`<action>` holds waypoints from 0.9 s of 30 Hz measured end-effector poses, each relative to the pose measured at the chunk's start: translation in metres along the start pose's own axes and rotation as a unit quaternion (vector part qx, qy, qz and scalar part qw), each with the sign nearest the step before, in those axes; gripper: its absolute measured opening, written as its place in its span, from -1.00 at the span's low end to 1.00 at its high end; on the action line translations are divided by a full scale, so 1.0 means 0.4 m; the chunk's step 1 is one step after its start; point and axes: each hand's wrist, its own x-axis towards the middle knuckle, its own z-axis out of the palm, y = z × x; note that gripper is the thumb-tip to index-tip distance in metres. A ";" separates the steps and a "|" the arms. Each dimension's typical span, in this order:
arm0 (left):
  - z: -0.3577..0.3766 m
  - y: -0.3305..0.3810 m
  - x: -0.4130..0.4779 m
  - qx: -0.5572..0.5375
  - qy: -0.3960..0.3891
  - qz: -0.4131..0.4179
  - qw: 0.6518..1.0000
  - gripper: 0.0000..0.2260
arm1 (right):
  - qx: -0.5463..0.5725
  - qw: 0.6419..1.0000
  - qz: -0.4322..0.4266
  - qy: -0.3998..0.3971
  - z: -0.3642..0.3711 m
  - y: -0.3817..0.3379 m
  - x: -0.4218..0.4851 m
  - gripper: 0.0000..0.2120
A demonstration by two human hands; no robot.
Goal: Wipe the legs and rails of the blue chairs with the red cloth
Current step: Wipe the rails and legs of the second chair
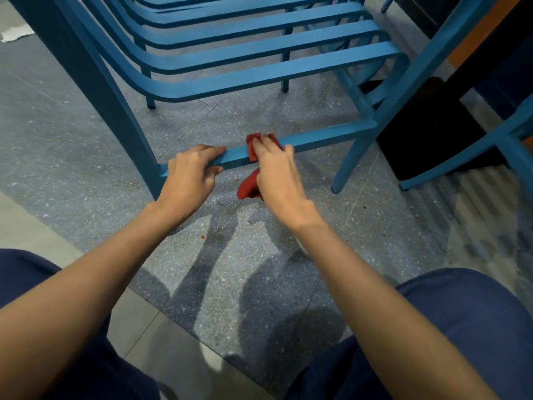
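Blue chair (259, 73): stands on the floor straight ahead, with curved slats across the far upper part of the view.

Rail (331, 137): low crossbar joining the chair's near left leg (95, 90) to its near right leg (354, 157), running slightly uphill to the right.

Red cloth (249, 187): draped over the rail about midway. One bunch shows on the far side above the bar, and a tail hangs down on the near side.

Right hand (277, 174): on top of the cloth, fingers curled over it and the rail, clamping the cloth to the bar.

Left hand (190, 174): just left of the cloth, near the left leg. It grips the bare rail, fingers over the top and thumb on the near face. The two hands are close but apart.

Floor (86, 157): grey speckled tiles with a few brown crumbs (202, 236).

Second chair (476, 151): blue, at the right edge, only partly in view.

Dark block (427, 134): far right, behind the right leg.

White scrap (14, 34): far left, on the floor.

Knees (461, 327): navy fabric, at the near corners.
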 end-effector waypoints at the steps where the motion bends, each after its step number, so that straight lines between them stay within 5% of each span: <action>1: -0.001 -0.001 0.000 0.000 -0.002 0.001 1.000 -0.67 | 0.007 1.000 -0.004 0.003 -0.008 0.009 0.003 -0.47; 4: -0.004 -0.003 0.002 0.000 -0.003 0.006 1.000 -0.66 | 0.001 0.999 0.018 0.033 -0.040 0.102 0.025 -0.57; 9: -0.003 0.001 0.002 -0.002 -0.001 0.010 1.000 -0.67 | -0.021 0.976 0.191 0.097 -0.135 0.311 0.101 -0.58; 12: -0.004 -0.001 0.000 -0.009 -0.002 0.010 1.000 -0.67 | -0.092 0.966 0.221 0.097 -0.136 0.278 0.117 -0.68; 17: -0.007 -0.007 0.003 -0.022 -0.012 0.013 1.000 -0.67 | -0.077 0.986 0.140 0.053 -0.031 0.078 0.051 -0.72; 22: -0.027 -0.023 -0.048 -0.097 0.040 0.024 0.994 -0.62 | 0.075 0.995 0.022 0.055 0.101 -0.095 -0.009 -0.57; 27: -0.067 -0.052 -0.179 -0.149 0.099 -0.008 0.984 -0.72 | 0.076 0.994 -0.065 0.038 0.105 -0.034 -0.034 -0.50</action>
